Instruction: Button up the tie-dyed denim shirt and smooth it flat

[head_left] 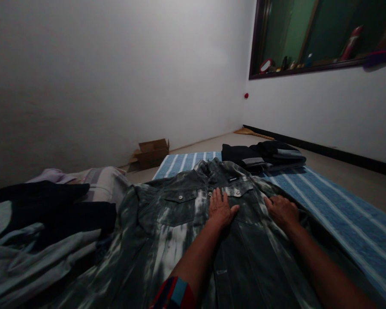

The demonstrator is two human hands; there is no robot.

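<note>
A dark grey-green denim jacket (176, 234) with whitish tie-dye streaks lies spread out, front up, its collar at the far end. My left hand (221, 210) rests flat on the button placket near the chest pockets, fingers stretched out. Over by the shoulder seam on the right side, my right hand (283, 211) has its fingers curled against the jacket's fabric; the fingertips are partly hidden. The jacket's lower part and cuffs run out of view or behind my forearms.
Beneath the jacket is a blue striped mat (337, 197). Folded dark clothes (270, 155) sit at its far end. Loose clothes (48, 231) are heaped on the left. An open cardboard box (152, 154) stands by the wall, and a window (309, 34) is at upper right.
</note>
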